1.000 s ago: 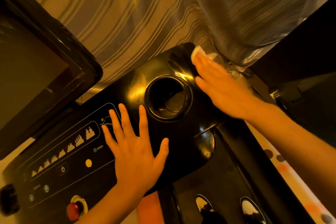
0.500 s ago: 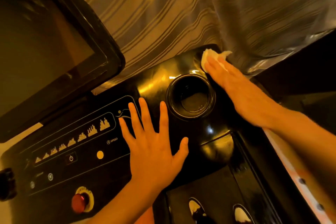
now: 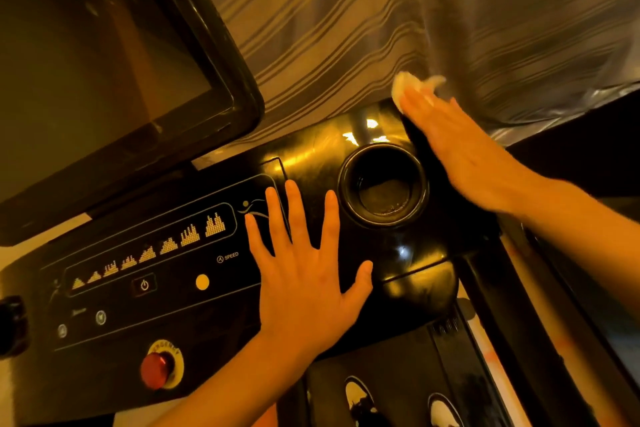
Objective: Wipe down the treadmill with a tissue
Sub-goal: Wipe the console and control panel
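The glossy black treadmill console (image 3: 311, 163) fills the lower half of the view. My right hand (image 3: 464, 152) lies flat with straight fingers on the console's far right corner and presses a white tissue (image 3: 405, 87) against it; only the tissue's far edge shows past the fingertips. My left hand (image 3: 304, 270) rests flat, fingers spread, on the console between the speed panel (image 3: 152, 250) and the round cup holder (image 3: 384, 184). It holds nothing.
A dark screen (image 3: 104, 73) stands tilted at the upper left. A red emergency button (image 3: 156, 369) sits near the console's front edge. A striped curtain (image 3: 346, 10) hangs close behind the console. Below are the black belt (image 3: 398, 367) and two shoe tips (image 3: 356, 395).
My right hand has slid the tissue from beside the cup holder out toward the console's far right corner. The view has shifted, so everything sits further right. My left hand stays flat in place.
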A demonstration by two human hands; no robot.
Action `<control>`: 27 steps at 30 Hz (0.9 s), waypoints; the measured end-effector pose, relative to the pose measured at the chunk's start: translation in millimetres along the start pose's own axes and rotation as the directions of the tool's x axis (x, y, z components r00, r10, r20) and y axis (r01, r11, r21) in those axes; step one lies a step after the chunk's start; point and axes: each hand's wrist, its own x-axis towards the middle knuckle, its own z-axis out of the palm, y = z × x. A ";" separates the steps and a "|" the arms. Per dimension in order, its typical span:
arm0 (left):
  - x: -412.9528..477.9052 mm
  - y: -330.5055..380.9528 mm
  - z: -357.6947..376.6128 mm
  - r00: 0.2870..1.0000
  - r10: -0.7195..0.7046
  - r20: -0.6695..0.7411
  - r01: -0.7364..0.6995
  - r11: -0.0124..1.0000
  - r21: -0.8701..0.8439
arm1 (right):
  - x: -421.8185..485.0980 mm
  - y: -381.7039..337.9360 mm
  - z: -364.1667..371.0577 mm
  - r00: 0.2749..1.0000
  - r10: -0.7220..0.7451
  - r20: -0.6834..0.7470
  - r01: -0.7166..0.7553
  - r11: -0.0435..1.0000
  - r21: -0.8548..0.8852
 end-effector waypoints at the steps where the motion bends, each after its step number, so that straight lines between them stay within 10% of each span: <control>1: 0.1 -0.5 0.3 1.000 0.004 0.002 -0.004 1.000 0.005 | 14.2 -4.5 -2.7 0.999 0.052 -0.006 -0.051 0.998 0.043; 11: 1.2 1.3 -0.6 1.000 -0.003 0.002 0.003 1.000 0.021 | -155.3 -64.1 51.3 0.988 0.150 0.026 -0.149 0.988 -0.051; 18: -0.1 0.2 -1.4 1.000 0.005 0.006 -0.005 1.000 0.007 | -50.4 -3.2 35.2 0.899 0.426 -0.103 -0.426 0.904 0.029; 27: -0.3 1.8 -1.4 1.000 -0.007 -0.010 0.007 1.000 -0.009 | -162.5 -57.2 58.6 0.967 0.238 -0.086 -0.247 0.963 -0.109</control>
